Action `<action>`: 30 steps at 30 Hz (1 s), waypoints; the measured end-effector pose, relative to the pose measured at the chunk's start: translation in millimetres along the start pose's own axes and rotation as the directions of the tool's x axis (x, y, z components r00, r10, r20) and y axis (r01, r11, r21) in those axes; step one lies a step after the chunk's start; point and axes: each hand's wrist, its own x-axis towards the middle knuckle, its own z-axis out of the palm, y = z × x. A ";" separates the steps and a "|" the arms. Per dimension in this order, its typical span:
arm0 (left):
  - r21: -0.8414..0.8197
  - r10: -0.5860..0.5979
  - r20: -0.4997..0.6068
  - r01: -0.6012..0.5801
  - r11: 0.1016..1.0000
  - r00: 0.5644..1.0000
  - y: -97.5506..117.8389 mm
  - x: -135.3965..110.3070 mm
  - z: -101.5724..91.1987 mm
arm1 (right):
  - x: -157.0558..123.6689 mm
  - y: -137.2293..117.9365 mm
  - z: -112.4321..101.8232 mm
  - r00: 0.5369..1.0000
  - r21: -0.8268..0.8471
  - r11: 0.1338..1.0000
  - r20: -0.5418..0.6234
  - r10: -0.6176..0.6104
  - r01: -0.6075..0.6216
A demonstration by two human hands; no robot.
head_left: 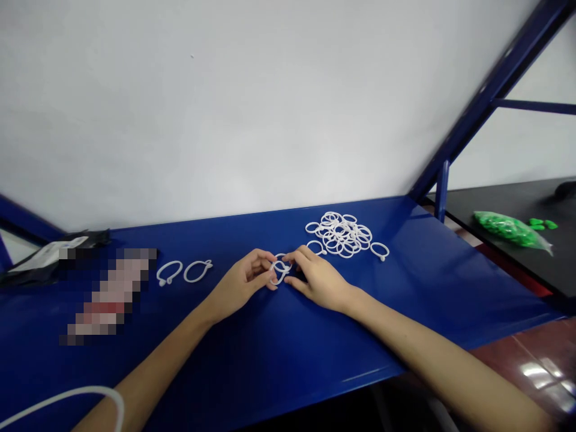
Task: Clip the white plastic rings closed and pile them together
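Observation:
Over the middle of the blue tabletop, my left hand (246,277) pinches white curtain rings (282,267) between thumb and fingers. At least two rings overlap there, partly hidden by the fingers. Opposite it, my right hand (323,282) has curled fingers with the fingertips at the rings' right side. To the left lie two loose rings, an open one (162,282) with its ball ends apart and another (207,264) beside it. Just beyond my right hand is a pile of similar white rings (342,231), with one ring (382,258) at its right edge.
On the left, a black plastic package (33,267) lies near a blurred-out item (114,294). A white cord (85,390) curves across the lower left. Blue frame bars (477,96) rise at the right, by a black table (499,195) with a bag of green pieces (508,229).

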 end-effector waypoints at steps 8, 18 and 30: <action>0.175 0.049 -0.131 -0.025 0.984 0.990 3.6 -1.5 -9.5 | 4.6 4.7 -0.5 0.998 -0.087 0.994 0.037 -0.059 0.062; 0.832 0.378 -0.269 0.015 0.555 0.886 -18.2 4.7 -24.7 | 1.1 4.0 -5.4 0.998 0.031 0.998 -0.005 -0.063 0.063; 0.654 0.318 -0.203 -0.113 0.748 0.926 -7.0 -0.7 0.8 | -3.2 -10.0 -6.7 0.989 0.155 0.978 -0.072 -0.129 0.138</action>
